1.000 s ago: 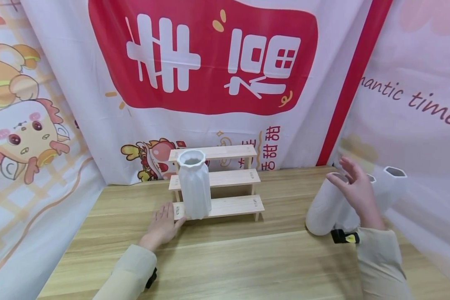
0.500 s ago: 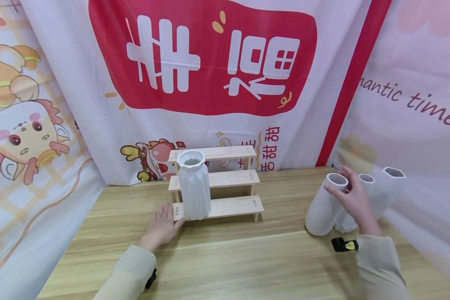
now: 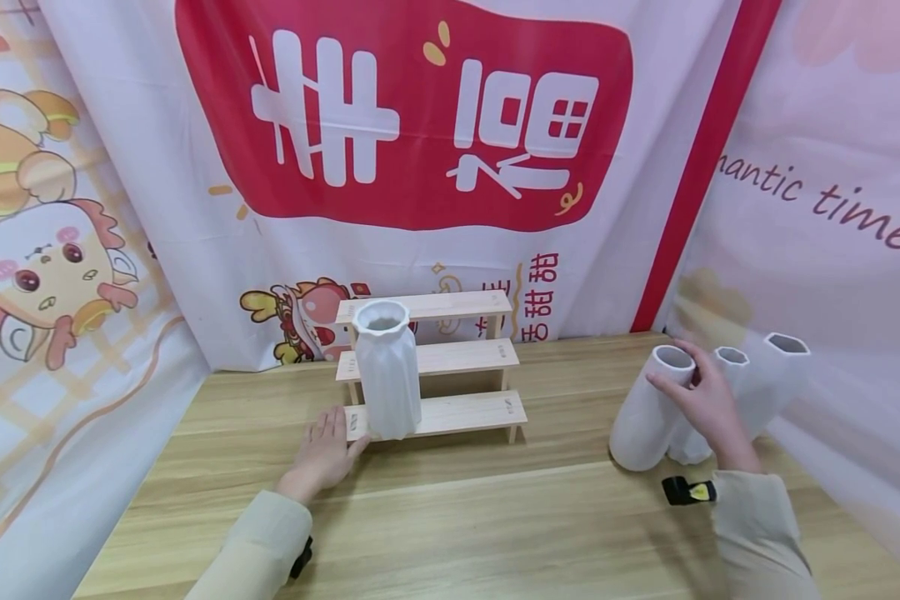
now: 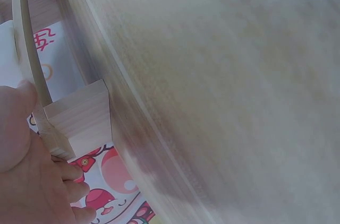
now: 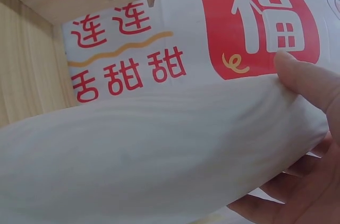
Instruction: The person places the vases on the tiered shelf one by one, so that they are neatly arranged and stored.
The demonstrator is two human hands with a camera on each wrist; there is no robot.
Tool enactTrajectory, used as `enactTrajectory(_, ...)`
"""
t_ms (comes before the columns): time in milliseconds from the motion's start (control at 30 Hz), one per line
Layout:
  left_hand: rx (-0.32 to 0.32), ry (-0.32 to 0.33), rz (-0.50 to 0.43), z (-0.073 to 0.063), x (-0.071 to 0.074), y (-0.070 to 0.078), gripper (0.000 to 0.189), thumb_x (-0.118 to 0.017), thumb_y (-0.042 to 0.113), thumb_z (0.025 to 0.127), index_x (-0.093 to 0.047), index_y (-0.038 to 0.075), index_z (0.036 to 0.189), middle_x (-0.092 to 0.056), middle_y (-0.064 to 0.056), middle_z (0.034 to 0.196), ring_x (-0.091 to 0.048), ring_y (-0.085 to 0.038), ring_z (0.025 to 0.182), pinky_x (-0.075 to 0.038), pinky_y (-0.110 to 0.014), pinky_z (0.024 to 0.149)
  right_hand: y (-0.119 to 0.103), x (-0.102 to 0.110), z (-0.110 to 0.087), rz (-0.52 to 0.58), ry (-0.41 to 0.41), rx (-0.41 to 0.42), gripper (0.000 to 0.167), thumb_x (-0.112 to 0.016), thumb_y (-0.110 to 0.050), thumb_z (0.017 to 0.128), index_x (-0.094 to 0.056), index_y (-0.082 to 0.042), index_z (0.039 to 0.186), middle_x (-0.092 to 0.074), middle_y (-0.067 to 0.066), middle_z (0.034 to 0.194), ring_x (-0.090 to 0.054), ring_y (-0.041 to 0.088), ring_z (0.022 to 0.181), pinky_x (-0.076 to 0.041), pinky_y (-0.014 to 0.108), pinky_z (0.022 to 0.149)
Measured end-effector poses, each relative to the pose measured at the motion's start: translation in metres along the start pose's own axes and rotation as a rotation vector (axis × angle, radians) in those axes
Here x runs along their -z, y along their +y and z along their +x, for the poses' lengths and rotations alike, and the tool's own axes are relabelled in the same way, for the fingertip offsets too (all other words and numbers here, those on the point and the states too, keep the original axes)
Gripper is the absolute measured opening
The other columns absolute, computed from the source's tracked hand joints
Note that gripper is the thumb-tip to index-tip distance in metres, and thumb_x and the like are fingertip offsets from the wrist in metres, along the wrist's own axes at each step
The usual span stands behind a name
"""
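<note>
My right hand (image 3: 708, 404) grips a smooth white vase (image 3: 642, 417) near its rim, thumb on the near side and fingers behind. In the right wrist view the vase (image 5: 149, 149) fills the lower part, and thumb and fingers bend around its upper end. My left hand (image 3: 322, 450) lies with fingers extended at the left end of a three-step wooden display stand (image 3: 468, 410). The left wrist view has that hand (image 4: 32, 176) touching the end of the stand's lowest board (image 4: 32, 49). A pleated white vase (image 3: 392, 379) stands upright on that lowest step, close to my left thumb.
Right behind the held vase stand a smaller white vase (image 3: 732, 358) and a taller faceted white vase (image 3: 783, 375), partly hidden by my right hand. Printed cloth (image 3: 435, 125) hangs behind and on both sides of the wooden table (image 3: 495, 525).
My right hand has come down from above the vases, and its thumb and fingers have closed on the smooth vase's rim. The left hand and the stand stay put.
</note>
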State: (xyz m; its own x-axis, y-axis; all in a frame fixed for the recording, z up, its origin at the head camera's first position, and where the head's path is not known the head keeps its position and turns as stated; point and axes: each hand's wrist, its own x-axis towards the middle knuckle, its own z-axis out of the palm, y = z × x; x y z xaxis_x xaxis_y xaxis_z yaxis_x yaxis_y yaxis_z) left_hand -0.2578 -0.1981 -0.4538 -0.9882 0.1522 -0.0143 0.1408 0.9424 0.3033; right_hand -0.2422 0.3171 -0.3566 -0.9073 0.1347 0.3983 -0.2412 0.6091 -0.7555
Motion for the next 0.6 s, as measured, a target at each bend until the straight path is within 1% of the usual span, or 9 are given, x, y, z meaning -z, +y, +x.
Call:
enactTrajectory(100, 0.002, -0.004, 0.002, -0.0005, 0.0002, 0.0002, 0.077, -0.033, 0.043, 0.098, -0.006, -0.016, 0.140, -0.006, -0.033, 0.145, -0.005, -0.046, 0.133, -0.002, -0.056, 0.106, -0.0011, 0.0005, -0.0005, -0.001, -0.004, -0.012, 0.067, -0.066, -0.027, 0.086, -0.036, 0.000, 0.139, -0.040, 0.021, 0.129, -0.043, 0.021, 0.097, -0.038, 0.014, 0.072)
enactTrajectory(233, 0.006, -0.005, -0.001, -0.0006, 0.0002, 0.0001, 0.076, -0.033, 0.043, 0.098, -0.006, -0.015, 0.140, -0.006, -0.033, 0.145, -0.005, -0.046, 0.133, -0.002, -0.056, 0.106, -0.0025, 0.0019, -0.0010, -0.008, -0.017, -0.032, 0.068, -0.065, -0.029, 0.086, -0.034, -0.001, 0.140, -0.039, 0.022, 0.131, -0.043, 0.030, 0.102, -0.041, 0.025, 0.076)
enactTrajectory(300, 0.007, -0.006, -0.003, -0.0008, 0.0004, 0.0005, 0.076, -0.034, 0.042, 0.098, -0.006, -0.015, 0.140, -0.006, -0.033, 0.145, -0.005, -0.046, 0.133, -0.002, -0.056, 0.106, -0.0027, 0.0022, -0.0007, -0.011, -0.015, -0.034, 0.067, -0.065, -0.029, 0.086, -0.035, -0.001, 0.140, -0.039, 0.023, 0.130, -0.043, 0.031, 0.103, -0.041, 0.027, 0.077)
enactTrajectory(367, 0.006, -0.005, -0.001, -0.0007, 0.0006, 0.0008, 0.076, -0.034, 0.042, 0.098, -0.006, -0.015, 0.140, -0.006, -0.033, 0.145, -0.005, -0.046, 0.133, -0.002, -0.056, 0.106, -0.0023, 0.0021, -0.0002, -0.016, -0.009, -0.031, 0.067, -0.065, -0.029, 0.086, -0.036, -0.001, 0.139, -0.040, 0.022, 0.128, -0.044, 0.029, 0.102, -0.041, 0.025, 0.076)
enactTrajectory(467, 0.007, -0.008, 0.007, -0.0010, 0.0012, 0.0014, 0.075, -0.033, 0.041, 0.098, -0.006, -0.015, 0.140, -0.006, -0.033, 0.145, -0.005, -0.046, 0.133, -0.002, -0.056, 0.106, -0.0019, 0.0019, 0.0006, -0.017, 0.003, -0.024, 0.065, -0.066, -0.028, 0.086, -0.038, -0.002, 0.138, -0.043, 0.021, 0.127, -0.044, 0.024, 0.098, -0.039, 0.017, 0.073)
enactTrajectory(600, 0.006, -0.012, 0.011, -0.0013, 0.0017, 0.0018, 0.075, -0.033, 0.041, 0.099, -0.005, -0.015, 0.140, -0.005, -0.033, 0.145, -0.005, -0.046, 0.133, -0.002, -0.056, 0.106, -0.0018, 0.0020, 0.0009, -0.018, 0.005, -0.027, 0.065, -0.066, -0.029, 0.085, -0.038, -0.001, 0.138, -0.043, 0.021, 0.126, -0.044, 0.023, 0.097, -0.038, 0.015, 0.072)
